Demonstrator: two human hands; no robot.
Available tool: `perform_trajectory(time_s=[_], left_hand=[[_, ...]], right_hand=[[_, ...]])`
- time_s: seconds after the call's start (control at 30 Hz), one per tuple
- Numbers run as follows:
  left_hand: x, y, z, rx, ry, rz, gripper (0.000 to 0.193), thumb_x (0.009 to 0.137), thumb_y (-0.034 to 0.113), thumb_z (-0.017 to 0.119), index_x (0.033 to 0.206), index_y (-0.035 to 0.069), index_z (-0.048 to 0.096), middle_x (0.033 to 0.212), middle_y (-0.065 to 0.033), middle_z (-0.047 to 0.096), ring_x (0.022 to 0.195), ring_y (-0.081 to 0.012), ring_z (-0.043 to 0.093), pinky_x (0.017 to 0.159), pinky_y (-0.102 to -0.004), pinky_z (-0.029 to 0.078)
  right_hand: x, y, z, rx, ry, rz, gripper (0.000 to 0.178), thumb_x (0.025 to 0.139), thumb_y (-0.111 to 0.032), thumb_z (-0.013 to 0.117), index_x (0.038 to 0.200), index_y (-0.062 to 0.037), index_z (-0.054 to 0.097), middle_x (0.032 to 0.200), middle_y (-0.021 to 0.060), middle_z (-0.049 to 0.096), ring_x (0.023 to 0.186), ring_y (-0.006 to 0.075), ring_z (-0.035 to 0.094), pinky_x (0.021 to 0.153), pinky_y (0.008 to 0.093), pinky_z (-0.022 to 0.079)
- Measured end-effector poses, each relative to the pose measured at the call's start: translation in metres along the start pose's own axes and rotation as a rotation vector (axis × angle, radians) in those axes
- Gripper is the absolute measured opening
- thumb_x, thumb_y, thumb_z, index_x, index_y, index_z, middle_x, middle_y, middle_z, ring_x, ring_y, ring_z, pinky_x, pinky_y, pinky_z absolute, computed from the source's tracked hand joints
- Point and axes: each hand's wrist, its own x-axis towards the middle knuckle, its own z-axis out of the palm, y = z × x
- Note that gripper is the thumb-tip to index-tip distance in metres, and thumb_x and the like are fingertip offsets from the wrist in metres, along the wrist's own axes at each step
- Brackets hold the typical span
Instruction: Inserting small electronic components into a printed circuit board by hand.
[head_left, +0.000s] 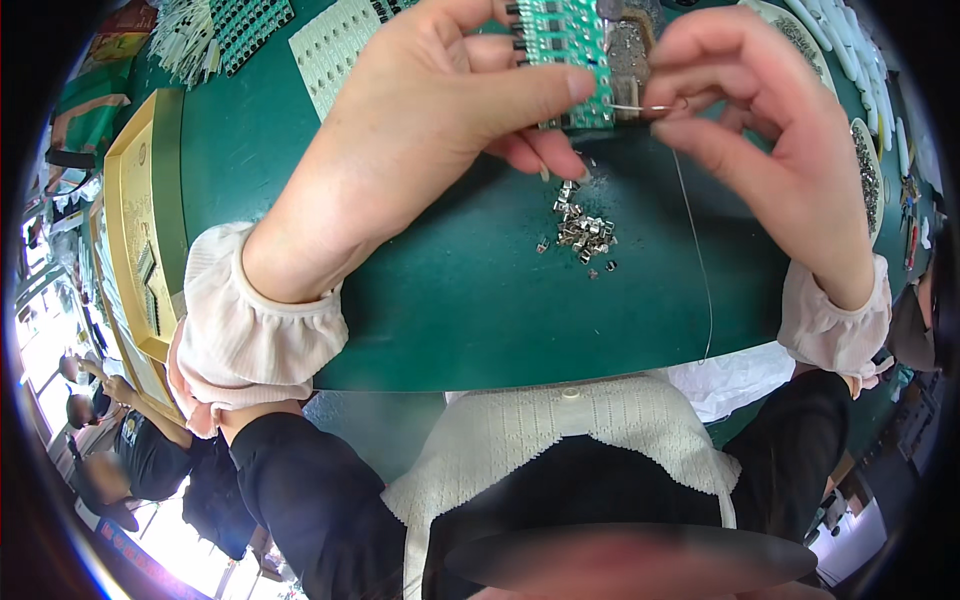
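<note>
A green circuit board (562, 45) held over the worktop (450, 330)

At far left, a yellow tray (128, 190) is placed. The board is clamped by the left hand (440, 95), between thumb and fingers. Below it, small metal pieces (585, 235) are heaped. From the board's right edge, a thin wire (630, 107) is stretched to the right hand (765, 110), pinched there by fingertips.
</note>
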Motion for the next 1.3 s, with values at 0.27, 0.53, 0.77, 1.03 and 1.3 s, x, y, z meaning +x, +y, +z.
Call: perform_trajectory(time_s=[0.27, 0.53, 0.77, 1.03, 1.3], left_hand=[[0.038, 0.049, 0.027, 0.023, 0.765, -0.99, 0.034, 0.091, 0.004, 0.07, 0.121, 0.001, 0.053, 0.09, -0.0085, 0.072, 0.064, -0.0162, 0.07, 0.055, -0.0226, 0.054], [0.039, 0.054, 0.028, -0.012, 0.808, -0.925, 0.033, 0.091, 0.004, 0.07, 0.12, 0.0, 0.054, 0.092, -0.0098, 0.072, 0.064, -0.0176, 0.071, 0.054, -0.0234, 0.053], [0.038, 0.054, 0.029, -0.017, 0.819, -0.925, 0.035, 0.091, 0.003, 0.07, 0.122, 0.0, 0.053, 0.093, -0.0103, 0.072, 0.064, -0.0177, 0.071, 0.054, -0.0231, 0.053], [0.037, 0.055, 0.031, 0.012, 0.827, -0.883, 0.038, 0.091, 0.002, 0.069, 0.125, -0.001, 0.052, 0.092, -0.0108, 0.072, 0.062, -0.0183, 0.07, 0.052, -0.0229, 0.053], [0.037, 0.052, 0.033, 0.036, 0.867, -0.876, 0.041, 0.09, 0.001, 0.069, 0.127, -0.001, 0.051, 0.091, -0.0113, 0.072, 0.059, -0.019, 0.07, 0.05, -0.0237, 0.053]], right_hand=[[0.0, -0.003, 0.0, 0.208, 0.084, 0.143, 0.012, 0.095, 0.001, 0.062, 0.1, 0.0014, 0.051, 0.07, 0.0041, 0.063, 0.055, 0.0036, 0.055, 0.048, 0.0176, 0.037], [0.001, -0.002, 0.006, 0.261, 0.148, 0.052, 0.013, 0.095, 0.0, 0.063, 0.1, 0.0018, 0.051, 0.071, 0.0032, 0.063, 0.055, 0.0025, 0.055, 0.049, 0.0172, 0.036], [0.001, 0.0, 0.005, 0.267, 0.139, 0.051, 0.013, 0.095, -0.001, 0.063, 0.1, 0.0015, 0.051, 0.071, 0.0029, 0.063, 0.056, 0.0026, 0.056, 0.049, 0.0172, 0.037], [0.005, 0.008, 0.012, 0.229, 0.144, -0.056, 0.013, 0.095, 0.001, 0.062, 0.101, 0.0027, 0.05, 0.073, 0.004, 0.063, 0.058, 0.0036, 0.059, 0.05, 0.0168, 0.04], [0.006, 0.009, 0.01, 0.239, 0.162, -0.059, 0.014, 0.092, 0.001, 0.066, 0.099, 0.0029, 0.054, 0.082, 0.0054, 0.063, 0.06, 0.0063, 0.06, 0.052, 0.0187, 0.043]])
